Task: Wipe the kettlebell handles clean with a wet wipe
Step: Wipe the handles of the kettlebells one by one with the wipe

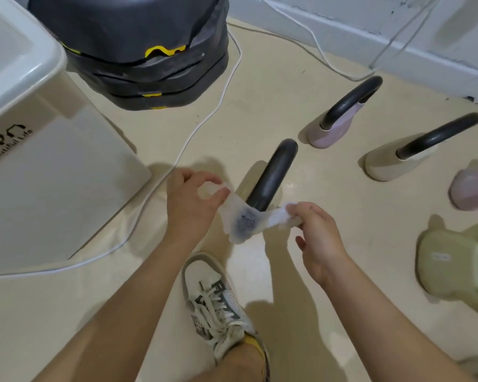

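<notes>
Left hand [189,201] is pinching one end of the wet wipe [246,216], thumb and fingers clamped on it. Right hand [316,238] is gripping the other end, fingers closed around it. Wipe is stretching between both hands above the floor [301,111], showing a dark grey stain mid-sheet. It's hanging just in front of the near end of the black kettlebell handle [273,175]; contact unclear. Two more kettlebells, purple [334,130] and beige [392,164], are sitting far right. White bin [39,161] is standing left, white cable [213,111] running past it. Sneaker [218,307] is sitting near centre.
</notes>
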`<state>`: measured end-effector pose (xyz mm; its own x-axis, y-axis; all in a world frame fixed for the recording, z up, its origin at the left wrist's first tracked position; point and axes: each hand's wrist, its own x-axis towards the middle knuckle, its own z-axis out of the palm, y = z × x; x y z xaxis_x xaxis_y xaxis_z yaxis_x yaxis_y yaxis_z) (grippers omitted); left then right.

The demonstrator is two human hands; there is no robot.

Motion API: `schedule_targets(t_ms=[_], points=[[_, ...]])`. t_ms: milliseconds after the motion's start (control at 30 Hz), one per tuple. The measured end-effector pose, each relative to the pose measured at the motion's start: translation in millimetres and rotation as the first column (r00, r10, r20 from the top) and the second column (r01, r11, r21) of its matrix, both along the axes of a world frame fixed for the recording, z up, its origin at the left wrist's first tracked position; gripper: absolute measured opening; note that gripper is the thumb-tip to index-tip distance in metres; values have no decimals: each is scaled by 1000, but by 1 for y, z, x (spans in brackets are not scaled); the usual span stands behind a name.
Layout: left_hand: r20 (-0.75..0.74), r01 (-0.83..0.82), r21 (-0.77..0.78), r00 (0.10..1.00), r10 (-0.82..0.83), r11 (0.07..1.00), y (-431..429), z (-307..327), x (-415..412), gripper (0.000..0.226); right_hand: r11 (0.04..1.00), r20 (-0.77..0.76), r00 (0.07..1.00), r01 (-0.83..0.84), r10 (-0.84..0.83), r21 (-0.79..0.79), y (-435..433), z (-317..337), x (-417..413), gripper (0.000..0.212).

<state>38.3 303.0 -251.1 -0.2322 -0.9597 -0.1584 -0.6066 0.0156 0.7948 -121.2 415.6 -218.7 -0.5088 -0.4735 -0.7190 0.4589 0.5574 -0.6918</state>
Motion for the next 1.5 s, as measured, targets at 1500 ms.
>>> schedule_targets(t_ms=[1500], points=[[-467, 158, 192, 883, -51, 969, 88, 31, 20, 35, 959, 51, 958, -284, 283, 10, -7, 19, 28, 49]])
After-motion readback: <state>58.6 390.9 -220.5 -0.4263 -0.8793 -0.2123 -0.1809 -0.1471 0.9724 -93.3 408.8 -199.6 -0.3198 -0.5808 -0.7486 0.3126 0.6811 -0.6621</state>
